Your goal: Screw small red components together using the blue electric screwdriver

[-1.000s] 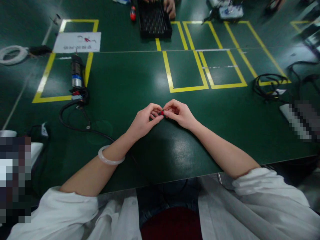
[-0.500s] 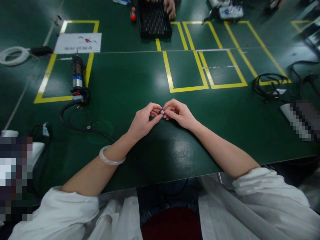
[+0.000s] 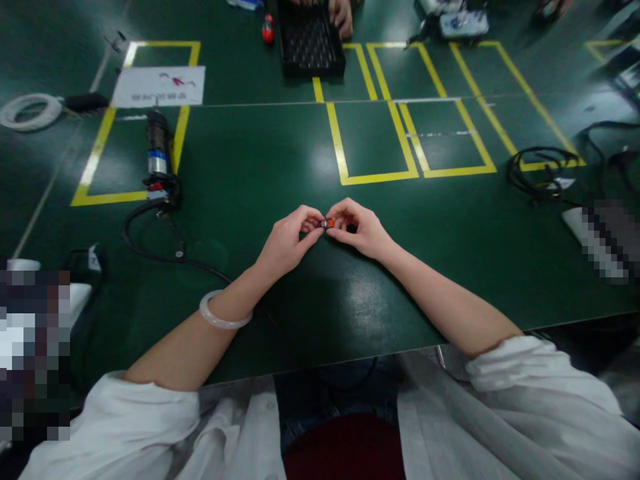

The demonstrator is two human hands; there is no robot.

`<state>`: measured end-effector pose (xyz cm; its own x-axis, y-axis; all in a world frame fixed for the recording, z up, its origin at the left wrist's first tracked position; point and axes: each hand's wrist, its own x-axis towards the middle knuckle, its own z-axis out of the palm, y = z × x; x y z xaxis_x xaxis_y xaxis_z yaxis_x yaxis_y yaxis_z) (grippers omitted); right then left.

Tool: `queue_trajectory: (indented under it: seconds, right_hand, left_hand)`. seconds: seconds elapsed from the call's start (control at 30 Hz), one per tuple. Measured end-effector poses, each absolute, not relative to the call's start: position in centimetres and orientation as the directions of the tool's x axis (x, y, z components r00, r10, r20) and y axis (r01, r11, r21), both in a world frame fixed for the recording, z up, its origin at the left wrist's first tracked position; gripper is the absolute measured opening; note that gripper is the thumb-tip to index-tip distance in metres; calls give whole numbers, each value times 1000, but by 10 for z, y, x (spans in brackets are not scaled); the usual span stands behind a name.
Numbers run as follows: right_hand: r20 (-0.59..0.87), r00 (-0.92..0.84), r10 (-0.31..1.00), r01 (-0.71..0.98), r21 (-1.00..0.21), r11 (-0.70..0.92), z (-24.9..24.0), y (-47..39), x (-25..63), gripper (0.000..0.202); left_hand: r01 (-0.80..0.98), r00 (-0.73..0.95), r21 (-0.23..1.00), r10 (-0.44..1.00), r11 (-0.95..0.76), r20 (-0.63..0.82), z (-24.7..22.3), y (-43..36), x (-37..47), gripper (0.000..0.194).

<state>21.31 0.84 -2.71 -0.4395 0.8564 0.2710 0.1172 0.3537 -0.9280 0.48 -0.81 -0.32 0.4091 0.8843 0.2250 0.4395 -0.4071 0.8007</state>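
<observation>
My left hand (image 3: 287, 241) and my right hand (image 3: 359, 229) meet fingertip to fingertip over the middle of the green table (image 3: 280, 167). Between them they pinch a tiny part (image 3: 327, 223) that shows red-orange and a bit of metal; most of it is hidden by the fingers. A pale bangle (image 3: 223, 313) sits on my left wrist. Both forearms rest on the table near its front edge.
A cylindrical tool (image 3: 158, 155) with a black cable (image 3: 150, 243) lies at the left inside yellow tape. A black tray (image 3: 310, 39) stands at the far edge, with another person's hand (image 3: 343, 15) beside it. A coiled black cable (image 3: 540, 172) lies at the right, a white sheet (image 3: 159, 86) far left.
My hands have stayed in place. The small part has turned between my fingertips: red showed first, then metal, and now red-orange shows again.
</observation>
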Motion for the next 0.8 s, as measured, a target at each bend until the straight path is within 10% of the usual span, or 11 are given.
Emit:
queue_trajectory:
  seconds: [0.8]
  right_hand:
    - [351, -409, 842, 268, -836, 479, -21, 7, 215, 14]
  left_hand:
    - [435, 422, 818, 888, -375, 183, -7, -6, 2, 23]
